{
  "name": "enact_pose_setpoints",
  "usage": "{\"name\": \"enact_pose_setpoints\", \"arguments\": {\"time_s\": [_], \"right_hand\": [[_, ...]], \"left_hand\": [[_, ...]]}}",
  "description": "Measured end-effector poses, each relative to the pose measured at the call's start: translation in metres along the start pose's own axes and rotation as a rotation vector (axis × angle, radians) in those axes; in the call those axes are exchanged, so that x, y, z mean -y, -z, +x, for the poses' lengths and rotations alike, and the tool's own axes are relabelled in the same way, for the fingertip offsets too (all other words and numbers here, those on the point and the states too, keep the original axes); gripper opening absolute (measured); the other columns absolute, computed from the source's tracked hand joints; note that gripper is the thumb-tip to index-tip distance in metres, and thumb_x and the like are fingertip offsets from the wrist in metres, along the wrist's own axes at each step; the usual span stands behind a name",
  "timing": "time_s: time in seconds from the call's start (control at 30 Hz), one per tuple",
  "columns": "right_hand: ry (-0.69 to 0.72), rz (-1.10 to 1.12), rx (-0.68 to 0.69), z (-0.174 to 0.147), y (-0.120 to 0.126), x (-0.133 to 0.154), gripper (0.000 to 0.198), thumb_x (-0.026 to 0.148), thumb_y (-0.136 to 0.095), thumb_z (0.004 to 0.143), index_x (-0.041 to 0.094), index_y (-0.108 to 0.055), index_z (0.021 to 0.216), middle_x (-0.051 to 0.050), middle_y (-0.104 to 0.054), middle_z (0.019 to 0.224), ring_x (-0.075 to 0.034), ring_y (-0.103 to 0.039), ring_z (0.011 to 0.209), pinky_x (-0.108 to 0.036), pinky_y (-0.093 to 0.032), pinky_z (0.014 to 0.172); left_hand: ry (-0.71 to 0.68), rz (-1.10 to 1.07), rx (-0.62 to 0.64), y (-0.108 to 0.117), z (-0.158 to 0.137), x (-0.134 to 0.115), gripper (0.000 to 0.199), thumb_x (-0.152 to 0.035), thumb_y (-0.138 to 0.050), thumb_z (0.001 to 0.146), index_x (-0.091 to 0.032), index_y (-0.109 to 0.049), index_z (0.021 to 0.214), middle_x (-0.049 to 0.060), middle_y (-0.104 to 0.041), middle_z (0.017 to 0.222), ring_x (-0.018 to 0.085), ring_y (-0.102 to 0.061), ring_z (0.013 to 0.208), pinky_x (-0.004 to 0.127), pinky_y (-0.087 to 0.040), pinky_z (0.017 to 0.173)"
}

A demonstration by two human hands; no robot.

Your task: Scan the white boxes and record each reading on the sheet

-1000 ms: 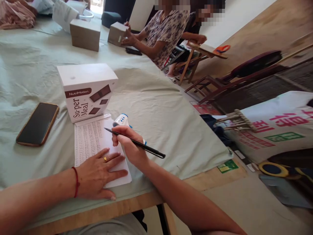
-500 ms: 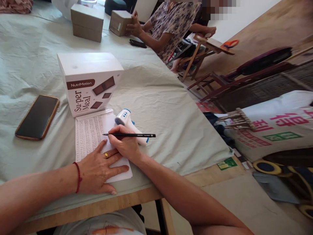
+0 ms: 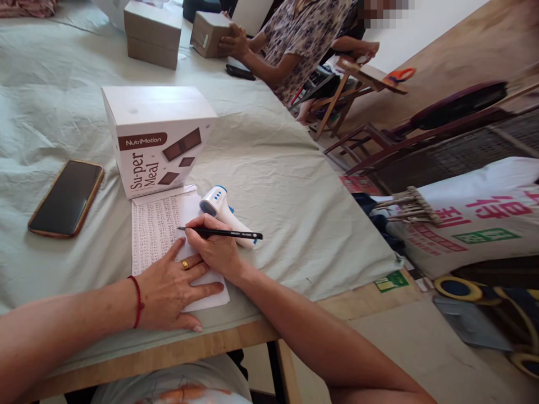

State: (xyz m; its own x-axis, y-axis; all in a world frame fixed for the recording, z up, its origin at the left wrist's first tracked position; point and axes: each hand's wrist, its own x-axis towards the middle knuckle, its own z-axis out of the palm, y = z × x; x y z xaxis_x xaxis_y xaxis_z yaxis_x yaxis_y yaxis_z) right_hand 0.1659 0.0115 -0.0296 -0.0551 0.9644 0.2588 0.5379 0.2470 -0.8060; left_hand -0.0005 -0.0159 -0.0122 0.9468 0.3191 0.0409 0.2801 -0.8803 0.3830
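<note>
A sheet of paper (image 3: pixel 154 224) covered with rows of handwriting lies on the cloth-covered table. My left hand (image 3: pixel 174 292) rests flat on its lower part, fingers spread, with a gold ring and a red cord at the wrist. In my right hand (image 3: pixel 217 249) is a black pencil (image 3: pixel 231 232), pinched near its tip, which points at the right side of the written rows. Just beyond that hand lies a white and blue infrared thermometer (image 3: pixel 223 207), partly covered by the hand and pencil. A white NutriMotion box (image 3: pixel 158 134) stands at the paper's top edge.
Left of the box lies a smartphone (image 3: pixel 66 197). Two brown cardboard boxes, one plain (image 3: pixel 152 36) and one smaller (image 3: pixel 208 36), sit at the far side, where another person's hand (image 3: pixel 236 42) touches the smaller one. A printed white sack (image 3: pixel 475 213) is at the right.
The pencil's back end has tilted slightly downward in my right hand. My left hand stays flat on the paper. The whole view has shifted slightly.
</note>
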Motion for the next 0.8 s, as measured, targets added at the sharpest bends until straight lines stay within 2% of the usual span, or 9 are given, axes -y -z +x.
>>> {"name": "enact_pose_setpoints", "arguments": {"time_s": [0.27, 0.5, 0.8], "right_hand": [[0.02, 0.014, 0.002, 0.0006, -0.0001, 0.0026, 0.008, 0.025, -0.054, 0.08, 0.026, -0.056, 0.071, 0.001, -0.064, 0.066, -0.016, -0.06, 0.063, -0.032, -0.054, 0.067], [0.037, -0.024, 0.012, 0.0008, 0.0007, 0.0007, 0.01, 0.025, -0.054, 0.08, 0.025, -0.054, 0.07, 0.002, -0.062, 0.065, -0.016, -0.059, 0.062, -0.032, -0.054, 0.065], [0.013, 0.011, -0.027, 0.0008, -0.0006, -0.0022, 0.008, 0.023, -0.055, 0.078, 0.025, -0.055, 0.071, 0.001, -0.063, 0.066, -0.017, -0.061, 0.063, -0.033, -0.054, 0.065]], "left_hand": [[0.001, 0.005, 0.01, 0.0009, 0.0009, -0.0002, 0.069, -0.059, -0.066, 0.088, -0.022, -0.051, 0.145, 0.017, -0.056, 0.141, 0.036, -0.047, 0.134, 0.064, -0.015, 0.119], [-0.019, 0.015, -0.039, -0.0012, 0.0002, 0.0006, 0.069, -0.059, -0.067, 0.087, -0.021, -0.054, 0.143, 0.017, -0.056, 0.14, 0.038, -0.05, 0.131, 0.065, -0.014, 0.119], [0.001, -0.004, 0.012, 0.0014, 0.0001, 0.0006, 0.069, -0.06, -0.064, 0.089, -0.024, -0.051, 0.145, 0.017, -0.054, 0.144, 0.036, -0.045, 0.137, 0.066, -0.011, 0.12]]}}
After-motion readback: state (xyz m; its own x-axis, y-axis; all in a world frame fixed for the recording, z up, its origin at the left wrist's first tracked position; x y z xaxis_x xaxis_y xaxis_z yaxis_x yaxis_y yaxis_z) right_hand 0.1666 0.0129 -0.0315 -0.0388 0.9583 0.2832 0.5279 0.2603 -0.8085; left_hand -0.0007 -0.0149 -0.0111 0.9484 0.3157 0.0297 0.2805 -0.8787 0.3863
